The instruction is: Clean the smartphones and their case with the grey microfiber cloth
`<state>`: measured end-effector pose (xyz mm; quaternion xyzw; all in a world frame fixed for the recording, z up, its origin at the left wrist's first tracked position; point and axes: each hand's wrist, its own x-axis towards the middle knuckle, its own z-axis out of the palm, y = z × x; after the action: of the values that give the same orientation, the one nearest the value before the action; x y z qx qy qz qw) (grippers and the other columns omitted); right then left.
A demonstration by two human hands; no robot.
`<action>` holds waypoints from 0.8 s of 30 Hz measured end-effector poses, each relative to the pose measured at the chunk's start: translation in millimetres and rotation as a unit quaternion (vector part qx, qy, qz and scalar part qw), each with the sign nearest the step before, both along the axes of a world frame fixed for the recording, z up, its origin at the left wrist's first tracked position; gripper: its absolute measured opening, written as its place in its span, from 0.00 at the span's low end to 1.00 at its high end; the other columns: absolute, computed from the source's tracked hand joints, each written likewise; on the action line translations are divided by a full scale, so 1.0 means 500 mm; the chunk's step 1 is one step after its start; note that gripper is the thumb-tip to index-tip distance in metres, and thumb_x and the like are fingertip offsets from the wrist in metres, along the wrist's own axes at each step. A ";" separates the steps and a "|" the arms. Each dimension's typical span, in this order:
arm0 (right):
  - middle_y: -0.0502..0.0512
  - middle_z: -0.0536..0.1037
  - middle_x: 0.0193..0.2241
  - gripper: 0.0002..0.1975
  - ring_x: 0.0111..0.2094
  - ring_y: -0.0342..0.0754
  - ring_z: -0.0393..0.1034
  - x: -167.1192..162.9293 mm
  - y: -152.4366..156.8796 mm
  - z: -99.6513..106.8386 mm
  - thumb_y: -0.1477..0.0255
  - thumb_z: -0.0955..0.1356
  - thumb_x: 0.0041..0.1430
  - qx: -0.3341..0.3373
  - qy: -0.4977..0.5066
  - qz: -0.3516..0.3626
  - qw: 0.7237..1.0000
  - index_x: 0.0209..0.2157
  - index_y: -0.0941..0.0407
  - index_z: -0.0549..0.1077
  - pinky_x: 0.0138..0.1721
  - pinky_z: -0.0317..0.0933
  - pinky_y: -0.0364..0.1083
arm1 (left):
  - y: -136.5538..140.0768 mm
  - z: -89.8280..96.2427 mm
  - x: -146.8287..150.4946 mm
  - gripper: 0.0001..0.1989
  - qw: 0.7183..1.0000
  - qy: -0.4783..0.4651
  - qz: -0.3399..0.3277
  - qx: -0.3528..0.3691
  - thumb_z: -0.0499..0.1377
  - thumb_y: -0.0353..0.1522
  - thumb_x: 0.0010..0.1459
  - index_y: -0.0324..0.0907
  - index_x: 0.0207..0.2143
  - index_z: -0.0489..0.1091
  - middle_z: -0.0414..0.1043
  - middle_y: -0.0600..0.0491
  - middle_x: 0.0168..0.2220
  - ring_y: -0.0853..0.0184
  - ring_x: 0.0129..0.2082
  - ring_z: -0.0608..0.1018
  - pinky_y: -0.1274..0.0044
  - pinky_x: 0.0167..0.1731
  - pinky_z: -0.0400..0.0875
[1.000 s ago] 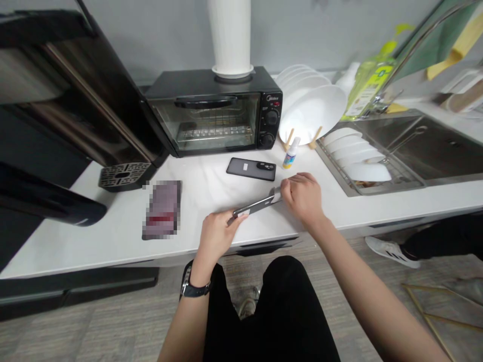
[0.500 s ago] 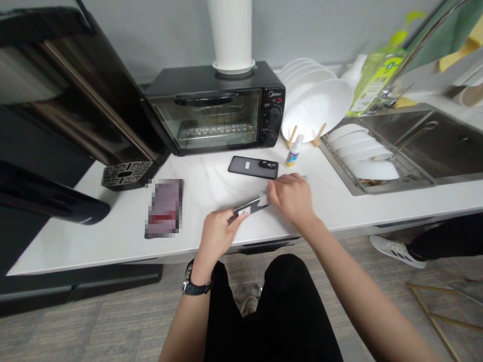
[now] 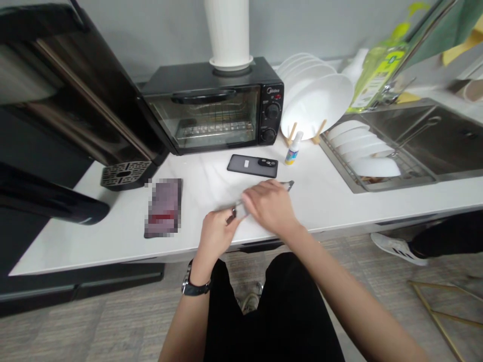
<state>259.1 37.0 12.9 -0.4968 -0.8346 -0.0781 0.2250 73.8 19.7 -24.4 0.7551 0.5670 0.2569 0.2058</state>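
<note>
My left hand (image 3: 218, 229) is closed on the near end of a slim, dark, phone-like device (image 3: 291, 185), held slanting just above the white counter. Laid across the device, my right hand (image 3: 268, 203) covers most of it, fingers bent over its surface. A bit of pale wipe (image 3: 239, 203) seems to show at the fingertips, largely hidden. The device's far end sticks out past the right hand. Behind the hands lies a dark grey phone (image 3: 252, 165), camera side up. A small spray bottle (image 3: 292, 149) with a yellow base stands upright to its right.
A pixelated flat rectangle (image 3: 163, 207) lies at left, near a tall black machine (image 3: 94, 100). Behind is a toaster oven (image 3: 217, 118) bearing a white pot (image 3: 229, 35). Right are racked plates (image 3: 315, 108), a green pump bottle (image 3: 381, 73) and a sink (image 3: 433, 141) with bowls (image 3: 362, 148).
My right hand has slid left and toward me along the device, closer to my left hand. The device's far end now shows beyond it. My left hand has stayed put.
</note>
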 end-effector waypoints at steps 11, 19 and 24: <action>0.55 0.82 0.29 0.20 0.34 0.51 0.73 -0.091 -0.026 0.004 0.71 0.61 0.73 0.000 0.000 -0.006 1.000 0.29 0.56 0.79 0.46 0.58 0.52 | 0.003 0.003 -0.001 0.15 0.999 0.052 0.004 0.017 0.55 0.28 0.65 0.39 0.25 0.74 0.75 0.49 0.22 0.66 0.21 0.69 0.75 0.25 0.53; 0.59 0.83 0.30 0.23 0.34 0.52 0.75 0.073 0.012 0.010 0.71 0.59 0.74 -0.039 -0.008 -0.114 0.993 0.30 0.59 0.80 0.45 0.57 0.52 | -0.006 0.001 0.001 0.19 1.000 -0.023 -0.010 0.007 0.60 0.41 0.67 0.39 0.27 0.77 0.74 0.54 0.22 0.70 0.23 0.68 0.77 0.26 0.55; 0.60 0.84 0.30 0.22 0.37 0.54 0.76 0.062 0.006 0.010 0.74 0.59 0.72 -0.016 -0.006 -0.147 0.989 0.29 0.59 0.81 0.55 0.56 0.54 | -0.006 0.001 0.007 0.17 0.999 -0.023 -0.012 0.023 0.60 0.40 0.68 0.40 0.29 0.78 0.78 0.52 0.25 0.68 0.25 0.72 0.77 0.27 0.56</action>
<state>290.2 39.8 18.1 -0.6169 -0.7550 -0.1002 0.1983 77.2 16.6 -24.1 0.7602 0.5470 0.2849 0.2040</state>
